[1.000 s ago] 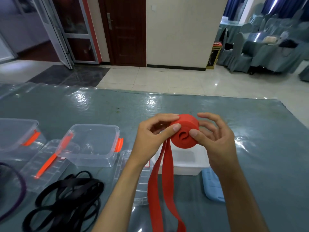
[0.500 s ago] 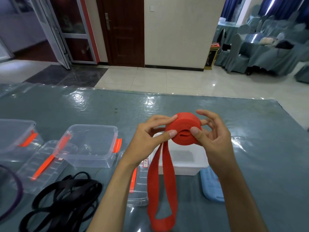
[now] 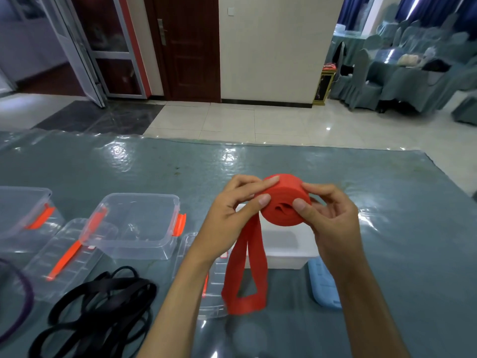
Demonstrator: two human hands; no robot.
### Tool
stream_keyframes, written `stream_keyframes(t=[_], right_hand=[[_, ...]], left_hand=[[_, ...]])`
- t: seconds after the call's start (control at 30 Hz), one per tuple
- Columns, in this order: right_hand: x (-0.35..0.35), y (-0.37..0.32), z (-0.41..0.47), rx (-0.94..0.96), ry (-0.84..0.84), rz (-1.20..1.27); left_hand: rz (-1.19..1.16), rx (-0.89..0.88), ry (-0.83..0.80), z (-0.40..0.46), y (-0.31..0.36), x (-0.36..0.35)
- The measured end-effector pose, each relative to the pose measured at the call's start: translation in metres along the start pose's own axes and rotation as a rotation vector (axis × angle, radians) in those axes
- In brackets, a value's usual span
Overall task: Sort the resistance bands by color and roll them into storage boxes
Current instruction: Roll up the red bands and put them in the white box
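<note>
A red resistance band (image 3: 282, 202) is wound into a thick roll held in the air over the table, with a short loop of it hanging down. My left hand (image 3: 232, 215) pinches the roll's left side with thumb and fingers. My right hand (image 3: 327, 218) grips its right side, thumb on the face of the roll. Under the roll stands a white storage box (image 3: 286, 250). A clear storage box (image 3: 134, 226) with orange latches stands to the left, another clear box (image 3: 23, 218) at the far left. A heap of black bands (image 3: 103, 313) lies at the front left.
A purple band (image 3: 23, 308) shows at the left edge. Clear lids lie flat: one lid (image 3: 64, 257) with an orange latch, another lid (image 3: 206, 288) under my left forearm. A blue lid (image 3: 324, 285) lies right of the white box. The table (image 3: 400, 254) is covered in shiny plastic.
The hanging red tail has grown shorter as more band has wound onto the roll; its looped end has lifted into view. Both hands have stayed on the roll, fingers shifting round it.
</note>
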State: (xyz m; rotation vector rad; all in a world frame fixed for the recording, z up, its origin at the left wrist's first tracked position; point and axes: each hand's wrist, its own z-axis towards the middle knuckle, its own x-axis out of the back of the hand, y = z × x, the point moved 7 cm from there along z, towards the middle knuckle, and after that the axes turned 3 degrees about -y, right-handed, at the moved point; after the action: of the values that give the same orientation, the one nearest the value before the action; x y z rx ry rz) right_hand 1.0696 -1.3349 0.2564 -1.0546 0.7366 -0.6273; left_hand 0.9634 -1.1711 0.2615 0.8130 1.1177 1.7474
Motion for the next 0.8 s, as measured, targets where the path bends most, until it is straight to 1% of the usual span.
stream_keyframes(t=[0.03, 0.13, 0.2, 0.23, 0.3, 0.37, 0.4, 0.47, 0.57, 0.63, 0.67, 0.73, 0.8], right_hand=[[0.001, 0.004, 0.0, -0.028, -0.014, -0.015], [0.003, 0.012, -0.001, -0.086, -0.094, -0.083], [0.004, 0.007, -0.001, -0.068, -0.086, -0.08], [0.003, 0.003, -0.001, -0.046, -0.076, -0.077], [-0.002, 0.0, -0.001, -0.013, -0.066, -0.038], [-0.007, 0.003, -0.001, -0.016, -0.078, 0.034], [-0.008, 0.005, -0.002, -0.034, -0.083, 0.055], [-0.009, 0.006, -0.002, -0.076, -0.101, 0.011], [-0.01, 0.008, -0.003, -0.102, -0.116, -0.08], [-0.009, 0.005, -0.003, -0.062, -0.081, -0.086], [-0.009, 0.002, -0.003, -0.026, -0.064, -0.077], [-0.009, -0.002, -0.004, 0.019, -0.041, -0.019], [-0.008, -0.001, -0.004, 0.007, -0.044, 0.038]], left_hand=[[0.018, -0.005, 0.013, 0.0, 0.001, 0.001], [0.017, -0.029, 0.118, -0.001, 0.003, 0.006], [-0.037, -0.021, 0.149, -0.003, 0.002, 0.007], [-0.061, -0.011, 0.136, -0.003, 0.002, 0.008], [-0.081, 0.038, 0.06, -0.003, 0.0, 0.008], [-0.083, 0.07, -0.013, -0.002, 0.0, 0.008], [-0.078, 0.058, -0.015, -0.001, 0.002, 0.009], [-0.07, 0.018, 0.062, -0.001, 0.004, 0.015], [-0.092, 0.012, 0.269, -0.005, -0.001, 0.02], [-0.152, 0.004, 0.311, -0.008, -0.005, 0.017], [-0.172, -0.002, 0.292, -0.008, -0.006, 0.015], [-0.162, -0.003, 0.192, -0.005, -0.005, 0.013], [-0.151, 0.008, 0.093, -0.002, -0.003, 0.014]])
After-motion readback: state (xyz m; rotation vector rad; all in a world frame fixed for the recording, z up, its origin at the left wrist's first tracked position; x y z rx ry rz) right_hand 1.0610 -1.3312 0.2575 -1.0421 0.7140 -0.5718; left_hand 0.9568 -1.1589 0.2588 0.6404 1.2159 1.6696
